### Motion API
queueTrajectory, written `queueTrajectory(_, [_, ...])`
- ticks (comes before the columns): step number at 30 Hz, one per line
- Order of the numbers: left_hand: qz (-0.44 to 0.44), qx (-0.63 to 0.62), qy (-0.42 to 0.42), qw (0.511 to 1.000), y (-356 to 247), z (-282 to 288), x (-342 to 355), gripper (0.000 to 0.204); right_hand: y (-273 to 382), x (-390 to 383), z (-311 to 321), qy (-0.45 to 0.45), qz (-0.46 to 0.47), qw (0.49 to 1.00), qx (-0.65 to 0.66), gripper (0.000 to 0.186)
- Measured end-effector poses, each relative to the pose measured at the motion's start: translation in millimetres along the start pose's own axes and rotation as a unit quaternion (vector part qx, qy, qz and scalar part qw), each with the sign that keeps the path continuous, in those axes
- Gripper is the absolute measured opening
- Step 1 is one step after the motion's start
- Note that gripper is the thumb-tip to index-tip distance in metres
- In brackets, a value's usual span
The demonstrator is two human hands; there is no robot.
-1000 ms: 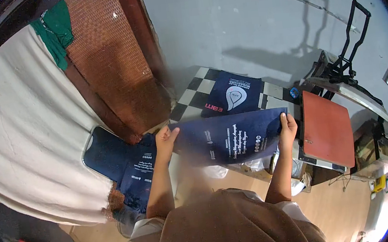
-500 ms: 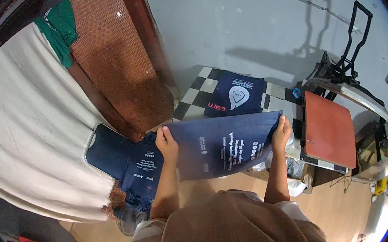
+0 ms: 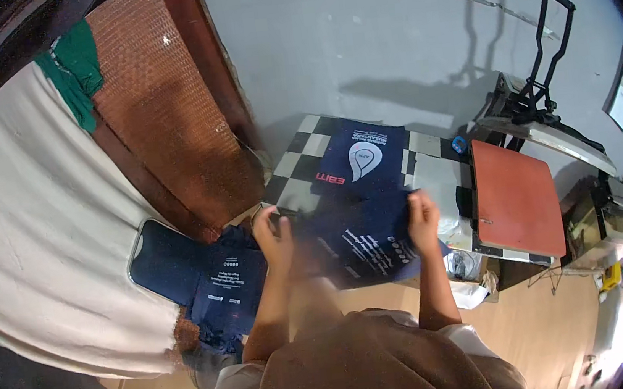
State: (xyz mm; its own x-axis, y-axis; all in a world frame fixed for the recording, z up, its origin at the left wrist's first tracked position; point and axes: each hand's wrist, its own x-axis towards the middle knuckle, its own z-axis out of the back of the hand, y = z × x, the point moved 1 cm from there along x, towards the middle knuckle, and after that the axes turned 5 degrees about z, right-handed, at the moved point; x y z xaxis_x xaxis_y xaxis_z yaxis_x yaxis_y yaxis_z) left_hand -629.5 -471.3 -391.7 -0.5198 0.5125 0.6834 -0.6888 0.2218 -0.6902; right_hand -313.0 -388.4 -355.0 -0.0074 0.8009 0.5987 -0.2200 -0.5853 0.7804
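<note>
A dark blue cloth piece with white print [image 3: 367, 243] hangs in front of me, sagging and partly blurred by motion. My right hand [image 3: 423, 218] pinches its upper right corner. My left hand [image 3: 274, 237] is beside its smeared left edge, with thumb and fingers apart and no cloth visible between them. Just beyond lies a similar dark blue cloth piece [image 3: 364, 159] with a white drop-shaped emblem, flat on the black-and-white checkered table [image 3: 291, 185]. The held cloth overlaps the near part of that one.
On the left, more dark blue printed cloth [image 3: 226, 289] lies by a dark rounded-end board [image 3: 165, 257] and a white draped sheet [image 3: 47, 232]. A reddish flat panel [image 3: 515, 198] rests at the table's right, near a black-handled frame [image 3: 538, 92]. A woven brown panel [image 3: 164, 111] leans behind.
The held cloth was stretched flat between both hands; now it sags lower and its left side has come away from my left hand. My view has shifted slightly right.
</note>
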Motion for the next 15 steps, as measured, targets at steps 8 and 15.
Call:
queueTrajectory(8, [0.007,-0.167,0.363,0.917,-42.6,-50.3,-32.1,0.044,45.3,-16.4,-54.6,0.203,0.095,0.974,0.033,0.022])
queueTrajectory(15, [0.114,-0.141,0.251,0.951,-67.5,-48.8,-25.1,0.009,49.6,-8.8,-33.5,0.241,0.047,0.969,-0.041,0.025])
